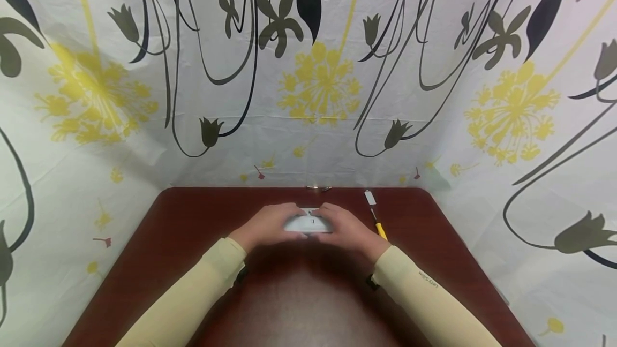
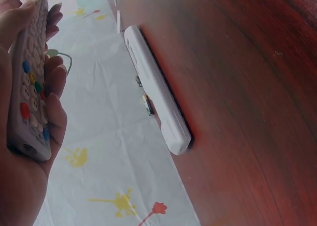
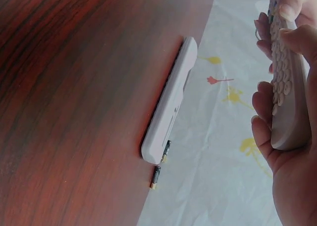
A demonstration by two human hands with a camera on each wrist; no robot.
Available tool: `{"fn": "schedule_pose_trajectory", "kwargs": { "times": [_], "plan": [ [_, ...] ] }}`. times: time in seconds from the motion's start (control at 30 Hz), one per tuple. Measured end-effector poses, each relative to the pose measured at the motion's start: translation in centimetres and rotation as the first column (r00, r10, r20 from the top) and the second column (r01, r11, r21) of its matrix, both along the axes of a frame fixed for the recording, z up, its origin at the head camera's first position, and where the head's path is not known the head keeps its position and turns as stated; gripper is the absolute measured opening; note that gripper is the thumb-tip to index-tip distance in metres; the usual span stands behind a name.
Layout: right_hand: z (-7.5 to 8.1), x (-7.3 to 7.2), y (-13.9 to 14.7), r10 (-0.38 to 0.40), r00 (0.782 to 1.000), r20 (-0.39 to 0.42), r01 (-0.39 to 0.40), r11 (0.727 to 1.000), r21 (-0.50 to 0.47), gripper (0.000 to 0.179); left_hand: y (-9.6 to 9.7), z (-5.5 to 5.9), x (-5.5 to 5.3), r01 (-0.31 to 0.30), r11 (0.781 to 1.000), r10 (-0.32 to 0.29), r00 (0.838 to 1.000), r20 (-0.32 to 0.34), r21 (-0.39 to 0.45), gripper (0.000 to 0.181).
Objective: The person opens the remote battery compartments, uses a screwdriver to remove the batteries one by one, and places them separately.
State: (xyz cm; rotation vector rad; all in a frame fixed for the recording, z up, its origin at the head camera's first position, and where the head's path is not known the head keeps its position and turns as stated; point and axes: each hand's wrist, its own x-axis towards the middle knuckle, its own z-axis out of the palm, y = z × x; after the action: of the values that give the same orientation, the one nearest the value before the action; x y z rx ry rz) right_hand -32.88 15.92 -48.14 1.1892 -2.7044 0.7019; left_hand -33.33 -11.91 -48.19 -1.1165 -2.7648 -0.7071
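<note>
Both hands grip one white remote control [image 1: 307, 224], held level above the table at its two ends. My left hand [image 1: 270, 223] has its thumb on top and its fingers curled beneath. In the left wrist view, the held remote [image 2: 29, 87] shows white buttons and several coloured ones. My right hand [image 1: 351, 229] holds the other end the same way, the thumbs close together in the right wrist view. Just beyond and below lies a second white remote control [image 3: 171, 102], also seen in the left wrist view [image 2: 156, 89], resting on the table and touched by neither hand.
Two small batteries, one [image 3: 156, 177] beside the other [image 3: 167, 150], lie near the back edge of the dark red table [image 1: 299, 293]. A white battery cover [image 1: 369, 197] and a yellow-handled screwdriver [image 1: 381, 230] lie at the right. A patterned cloth [image 1: 270, 165] surrounds the table.
</note>
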Motion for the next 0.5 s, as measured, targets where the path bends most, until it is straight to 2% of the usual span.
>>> {"fn": "schedule_pose_trajectory", "kwargs": {
  "times": [0.23, 0.4, 0.5],
  "plan": [
    [-0.29, -0.06, 0.08, 0.008, 1.0, -0.001, -0.008, 1.0, -0.026, 0.05, 0.04, -0.15, -0.01, 0.003, 1.0, -0.002, 1.0, -0.023, 0.006, 0.047],
    [-0.48, -0.12, 0.23, 0.067, 0.998, -0.015, -0.068, 0.994, -0.089, 0.052, -0.14, -0.17, -0.02, -0.009, 1.0, 0.01, 1.0, -0.029, 0.03, 0.048],
    [-0.46, -0.21, 0.26, 0.098, 0.995, -0.018, -0.099, 0.99, -0.096, 0.049, -0.25, -0.16, -0.02, -0.007, 0.999, 0.009, 1.0, -0.028, 0.053, 0.048]
  ]
}}
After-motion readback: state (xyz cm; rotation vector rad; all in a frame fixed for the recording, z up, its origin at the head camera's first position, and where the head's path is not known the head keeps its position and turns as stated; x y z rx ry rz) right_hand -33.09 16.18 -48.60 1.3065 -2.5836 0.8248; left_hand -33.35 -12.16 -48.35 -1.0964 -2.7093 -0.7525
